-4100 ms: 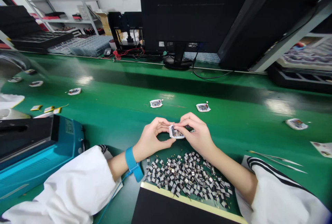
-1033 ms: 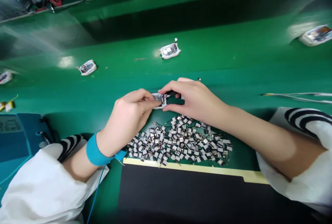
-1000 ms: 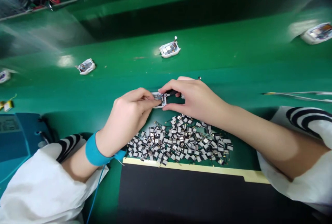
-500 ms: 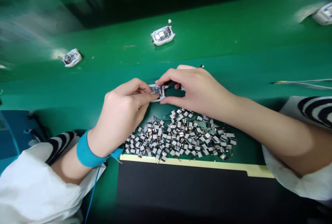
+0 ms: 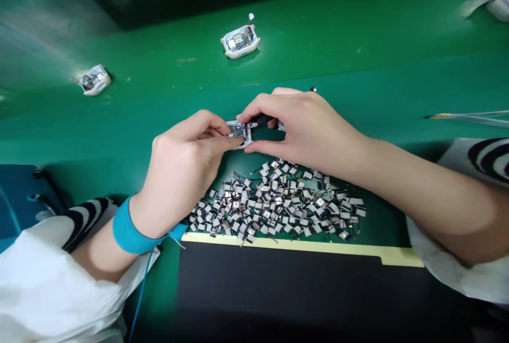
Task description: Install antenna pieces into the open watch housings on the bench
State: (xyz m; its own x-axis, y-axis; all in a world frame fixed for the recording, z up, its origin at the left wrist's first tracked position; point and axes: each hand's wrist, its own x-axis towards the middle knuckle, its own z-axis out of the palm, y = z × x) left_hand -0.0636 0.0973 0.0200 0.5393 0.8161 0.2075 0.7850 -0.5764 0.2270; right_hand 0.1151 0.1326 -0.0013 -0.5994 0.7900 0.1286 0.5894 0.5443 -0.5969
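Observation:
My left hand (image 5: 181, 168), in a blue wrist strap, grips a small white open casing (image 5: 249, 135) with a circuit board (image 5: 239, 130) inside. Its thumb or finger presses on the board. My right hand (image 5: 294, 125) curls at the casing's right end, thumb and index finger touching its edges. Under the right fingers sits a dark slim object (image 5: 262, 120), mostly hidden, its kind unclear. A round shiny tip (image 5: 313, 89) shows behind that hand. Just below the hands lies a heap of small grey-and-black parts with short leads (image 5: 274, 205).
Two more open casings with boards stand farther back, one in the middle (image 5: 240, 43) and one at left (image 5: 95, 80). Tweezers (image 5: 465, 116) lie at right. A yellow strip (image 5: 298, 245) borders a black sheet (image 5: 298, 290) in front. A blue box (image 5: 24, 200) sits at left.
The view has shifted slightly, so the back casings appear farther left and higher. Both hands keep nearly the same grip on the casing.

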